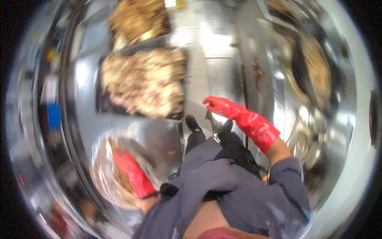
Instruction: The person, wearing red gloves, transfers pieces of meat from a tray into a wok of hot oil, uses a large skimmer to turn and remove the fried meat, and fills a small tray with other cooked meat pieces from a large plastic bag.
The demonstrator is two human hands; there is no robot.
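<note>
My left hand (pixel 124 159), in a long red rubber glove, reaches into or over a clear plastic bag (pixel 100 176) on the steel counter. The bag looks round and bulging, with something tan inside. Its fingertips are blurred, so I cannot tell whether they grip anything. My right hand (pixel 220 105), in a matching glove, hangs in the air above the tiled floor, with nothing in it. Its fingers are loosely bent, with a gap to the thumb. A dark tray (pixel 112 110) beyond the bag is heaped with pale, meat-like pieces (pixel 146 80).
A second heap of browner pieces (pixel 140 21) lies farther along the left steel counter (pixel 85 80). Steel equipment (pixel 256 44) lines the right side, with a dark tray (pixel 301 59) of brownish food (pixel 317 68) and shiny metal ware (pixel 301 140). A tiled floor aisle (pixel 195 59) runs between.
</note>
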